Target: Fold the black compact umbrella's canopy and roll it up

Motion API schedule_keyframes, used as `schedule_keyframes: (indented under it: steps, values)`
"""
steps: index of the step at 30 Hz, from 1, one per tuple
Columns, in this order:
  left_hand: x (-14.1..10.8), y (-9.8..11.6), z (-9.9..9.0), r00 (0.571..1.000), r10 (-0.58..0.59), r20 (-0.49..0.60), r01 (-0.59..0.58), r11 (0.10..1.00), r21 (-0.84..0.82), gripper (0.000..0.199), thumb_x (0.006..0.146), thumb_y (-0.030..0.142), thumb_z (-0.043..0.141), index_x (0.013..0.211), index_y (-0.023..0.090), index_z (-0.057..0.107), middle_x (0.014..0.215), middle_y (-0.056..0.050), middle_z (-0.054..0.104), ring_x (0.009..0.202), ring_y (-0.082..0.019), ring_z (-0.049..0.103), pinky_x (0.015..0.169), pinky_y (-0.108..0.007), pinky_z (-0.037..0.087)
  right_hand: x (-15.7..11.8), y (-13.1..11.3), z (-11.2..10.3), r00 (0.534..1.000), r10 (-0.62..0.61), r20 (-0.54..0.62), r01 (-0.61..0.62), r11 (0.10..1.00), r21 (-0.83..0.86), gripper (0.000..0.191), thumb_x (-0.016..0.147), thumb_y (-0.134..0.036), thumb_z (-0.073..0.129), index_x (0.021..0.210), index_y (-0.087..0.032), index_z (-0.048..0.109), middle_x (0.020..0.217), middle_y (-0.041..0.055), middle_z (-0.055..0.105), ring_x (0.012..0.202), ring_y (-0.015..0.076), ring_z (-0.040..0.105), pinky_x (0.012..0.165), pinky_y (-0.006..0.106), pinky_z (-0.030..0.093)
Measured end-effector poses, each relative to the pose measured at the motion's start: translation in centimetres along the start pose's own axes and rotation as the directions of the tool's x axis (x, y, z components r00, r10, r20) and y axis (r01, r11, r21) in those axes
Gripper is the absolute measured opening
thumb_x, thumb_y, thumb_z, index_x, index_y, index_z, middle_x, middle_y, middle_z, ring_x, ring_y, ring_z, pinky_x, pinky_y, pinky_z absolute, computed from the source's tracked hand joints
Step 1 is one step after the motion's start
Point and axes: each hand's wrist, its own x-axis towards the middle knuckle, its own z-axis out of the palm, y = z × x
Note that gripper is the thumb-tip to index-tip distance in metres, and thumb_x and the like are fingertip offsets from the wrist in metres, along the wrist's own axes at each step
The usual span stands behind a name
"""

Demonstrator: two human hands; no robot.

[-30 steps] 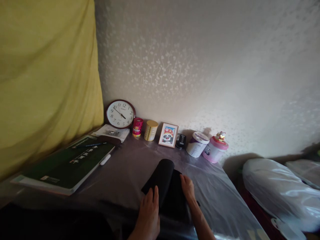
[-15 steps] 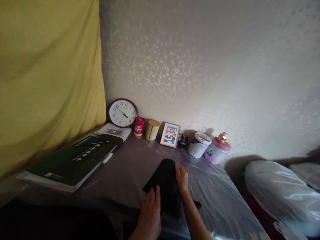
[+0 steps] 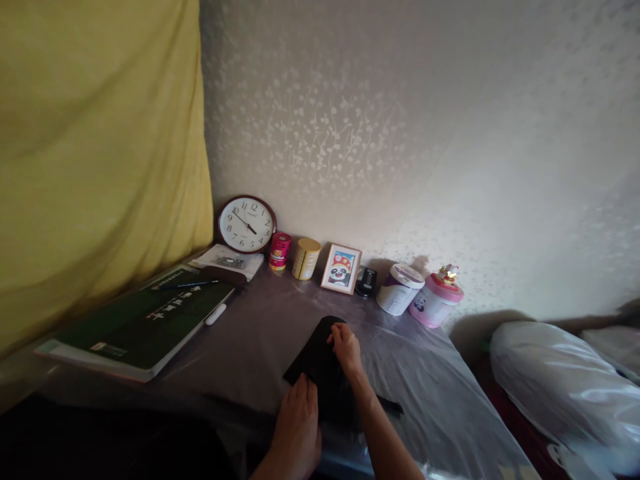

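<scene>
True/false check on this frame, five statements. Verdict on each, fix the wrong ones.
1. The left hand and right hand are both at the black item. True.
2. The pen lies on the green book. True.
3. The figurine sits on the yellow tin. False: the figurine is on the pink tub.
4. The red tin stands between the clock and the yellow tin. True.
5. The panda frame is left of the red tin. False: the panda frame is right of it.

2 hands, 1 clock.
</scene>
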Motion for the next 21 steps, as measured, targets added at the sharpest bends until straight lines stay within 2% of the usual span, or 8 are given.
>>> schedule_keyframes:
  steps: [4,6,9,11,14,17,21]
  values:
    - [-0.2,-0.2,-0.4,1.0,0.006,-0.019,-0.006,1.0,0.014,0.059,0.072,0.015,0.045,0.129,0.003,0.04,0.135,-0.018,0.042,0.123,-0.028,0.041,0.102,-0.041,0.035,-0.9,-0.8,0.3,0.995,-0.095,-0.016,0.089,0.97,-0.225,0.025,0.086,-0.03,0.039,0.099,-0.019,0.057,0.066,0.0009,0.067,0.065,0.017,0.065,0.057,0.024,0.041]
    - [-0.3,-0.2,-1.0,0.997,0.006,-0.077,-0.004,0.999,0.038,0.054,0.073,0.016,0.045,0.126,0.005,0.044,0.13,-0.018,0.049,0.119,-0.027,0.046,0.1,-0.042,0.037,-1.5,-1.1,0.4,0.99,-0.14,-0.01,0.13,0.942,-0.31,0.024,0.087,-0.029,0.04,0.102,-0.019,0.055,0.07,0.0022,0.068,0.068,0.0183,0.066,0.058,0.025,0.041]
    - [-0.2,-0.1,-2.1,0.973,0.017,-0.232,0.0,0.997,0.074,0.042,0.077,0.02,0.045,0.117,0.011,0.053,0.122,-0.015,0.056,0.113,-0.026,0.051,0.098,-0.044,0.039,-2.2,-1.4,0.5,0.975,-0.222,0.011,0.213,0.92,-0.328,0.023,0.088,-0.028,0.04,0.104,-0.02,0.053,0.076,0.0027,0.069,0.071,0.0185,0.066,0.06,0.025,0.042]
    - [0.0,0.0,-2.7,0.954,0.076,-0.288,-0.053,0.995,0.088,0.04,0.077,0.021,0.046,0.116,0.016,0.054,0.125,-0.013,0.054,0.114,-0.026,0.05,0.098,-0.044,0.038,-2.4,-1.5,0.6,0.966,-0.259,0.02,0.252,0.916,-0.313,0.022,0.088,-0.027,0.039,0.104,-0.021,0.053,0.078,0.0027,0.068,0.074,0.0185,0.065,0.062,0.025,0.044]
    - [0.3,0.1,-2.5,0.958,0.185,-0.221,-0.164,0.98,0.111,0.056,0.07,0.016,0.049,0.126,0.02,0.046,0.135,-0.012,0.044,0.122,-0.028,0.042,0.1,-0.048,0.035,-2.5,-1.5,0.5,0.956,-0.291,0.031,0.288,0.914,-0.286,0.021,0.089,-0.026,0.039,0.104,-0.021,0.054,0.077,0.003,0.067,0.075,0.0184,0.064,0.064,0.026,0.045]
    - [0.4,0.1,-1.4,0.979,0.167,-0.115,-0.155,0.982,0.112,0.071,0.065,0.01,0.048,0.134,0.017,0.034,0.14,-0.013,0.037,0.126,-0.029,0.037,0.1,-0.048,0.036,-3.2,-1.6,-0.1,0.929,-0.368,0.04,0.368,0.908,-0.201,0.02,0.089,-0.026,0.04,0.101,-0.022,0.056,0.078,0.0025,0.066,0.077,0.0175,0.063,0.068,0.026,0.047]
    - [0.4,0.0,-0.2,0.985,0.16,-0.066,-0.151,0.981,0.122,0.07,0.065,0.007,0.043,0.134,0.012,0.035,0.141,-0.014,0.034,0.127,-0.028,0.035,0.1,-0.044,0.037,-6.0,-1.3,-1.5,0.835,-0.543,0.094,0.549,0.835,-0.052,0.021,0.09,-0.024,0.04,0.097,-0.023,0.059,0.089,0.0036,0.066,0.084,0.0167,0.06,0.078,0.029,0.048]
